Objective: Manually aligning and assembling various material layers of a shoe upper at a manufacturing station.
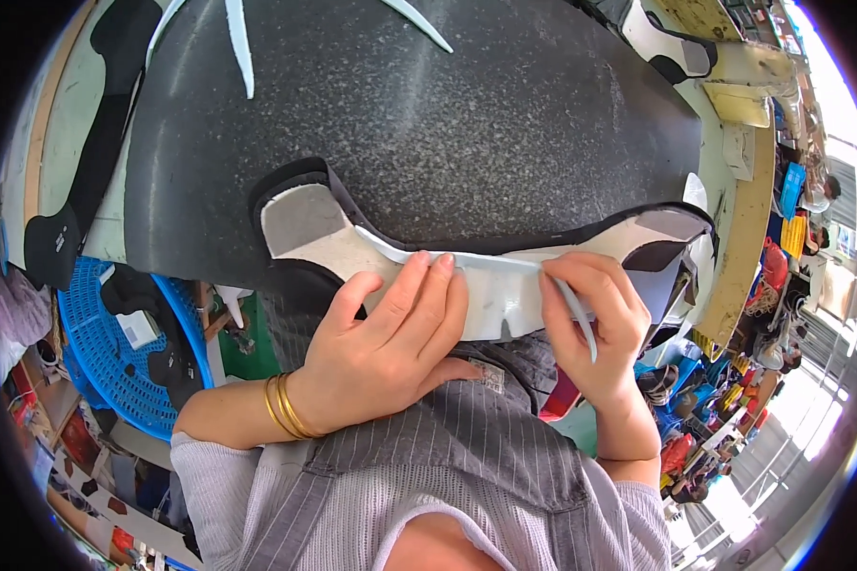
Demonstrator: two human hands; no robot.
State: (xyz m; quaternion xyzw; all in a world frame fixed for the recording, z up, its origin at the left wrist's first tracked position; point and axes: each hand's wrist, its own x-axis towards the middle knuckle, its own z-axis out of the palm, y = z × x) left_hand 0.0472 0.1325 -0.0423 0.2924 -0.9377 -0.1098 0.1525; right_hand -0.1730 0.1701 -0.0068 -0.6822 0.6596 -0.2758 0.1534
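Clock positions are taken from the middle of the view. At 10 o'clock, a long black cut piece lies along the left side of a speckled dark board. Between 8 and 9 o'clock stands a blue plastic basket with dark cut pieces inside. At 11 o'clock, a tapering pale strip rests on the board.

Slightly left of centre, toward 7 o'clock, is the left hand, with gold bangles at its wrist. The hand is not closed around anything: its fingers are extended, the tips laid on a narrow pale blue strip, and the thumb stands apart from them. Beneath the strip is the workpiece, a curved, pale-faced piece with a black border, its grey-patched ends pointing to 10 o'clock and to between 2 and 3 o'clock. It lies over the near part of the board, and a small notch shows in its lower edge. The strip follows the inner curve of the workpiece.

At 6 o'clock is a dark pinstriped apron. At 3 o'clock, the right hand pinches the strip between thumb and fingers, the free end curving down toward 4 o'clock. Between 1 and 2 o'clock lies another black-and-white piece.
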